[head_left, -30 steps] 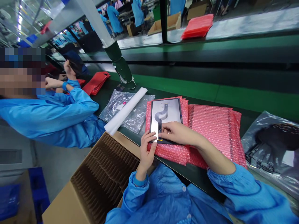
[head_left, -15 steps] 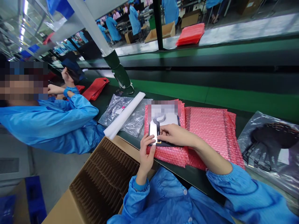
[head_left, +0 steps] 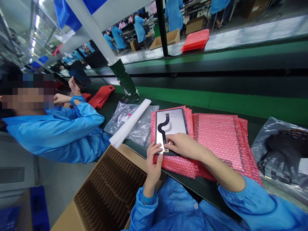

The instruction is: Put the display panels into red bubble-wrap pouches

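A flat display panel [head_left: 176, 120] with a pale, shiny face and dark edges lies on a stack of red bubble-wrap bags [head_left: 178, 163]. Down its left part runs a black S-shaped flex cable [head_left: 160, 127], with a gold-edged lower end near the panel's bottom. My left hand [head_left: 153, 163] grips the panel's lower left corner, fingers over the face and thumb at the near edge. The fingertips of my right hand [head_left: 183, 144] are pinched together at the cable's lower end; its curled fingers partly hide the panel's lower right area.
More red bubble-wrap bags [head_left: 216, 134] lie to the right, beside a clear bag of black flex cables [head_left: 281, 150]. On the left are a white foam roll [head_left: 131, 123], a clear plastic bag [head_left: 116, 114] and a divided carton [head_left: 108, 179]. A co-worker's blue sleeve [head_left: 62, 131] is beyond.
The whole view has shifted slightly, so things sit a little lower and further right. Both hands keep their places on the panel and cable, with little visible movement.
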### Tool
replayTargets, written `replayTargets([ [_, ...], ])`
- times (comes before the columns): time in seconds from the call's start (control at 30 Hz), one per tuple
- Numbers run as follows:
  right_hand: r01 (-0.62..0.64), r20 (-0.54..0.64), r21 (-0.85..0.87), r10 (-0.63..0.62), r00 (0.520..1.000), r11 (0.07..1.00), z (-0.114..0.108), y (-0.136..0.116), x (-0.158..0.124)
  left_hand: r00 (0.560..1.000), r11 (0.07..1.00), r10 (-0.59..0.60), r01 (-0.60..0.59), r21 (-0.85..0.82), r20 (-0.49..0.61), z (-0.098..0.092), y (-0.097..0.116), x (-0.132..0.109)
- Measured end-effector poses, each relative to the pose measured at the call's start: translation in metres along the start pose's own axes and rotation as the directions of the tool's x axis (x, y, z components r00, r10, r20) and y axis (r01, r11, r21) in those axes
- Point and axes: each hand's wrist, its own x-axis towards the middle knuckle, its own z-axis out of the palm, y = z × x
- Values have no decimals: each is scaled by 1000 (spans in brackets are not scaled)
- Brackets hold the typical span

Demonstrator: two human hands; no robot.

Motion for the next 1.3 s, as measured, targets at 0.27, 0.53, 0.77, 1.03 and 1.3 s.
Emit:
replayTargets([
  [0.27, 4, 6, -4, -4, 1000, 1000, -3, -2, -2, 1000, 1000, -24, 24, 10, 0, 0, 0, -2],
  [0.53, -3, 19, -31, 4, 1000, 1000, -7, -5, -5, 1000, 1000, -28, 28, 13, 14, 0, 0, -3],
  [0.77, 18, 37, -90, -15, 999, 996, -2, -1, -1, 993, 1000, 8, -11, 25, 121, -14, 5, 11],
  [1.03, 63, 70, -24, -62, 996, 998, -7, 3, -1, 947, 969, 166, -209, 134, 274, -38, 26, 44],
  [1.3, 5, 73, -170, 8, 997, 985, -8, -5, -2, 906, 931, 260, -327, 164, 333, -44, 44, 58],
])
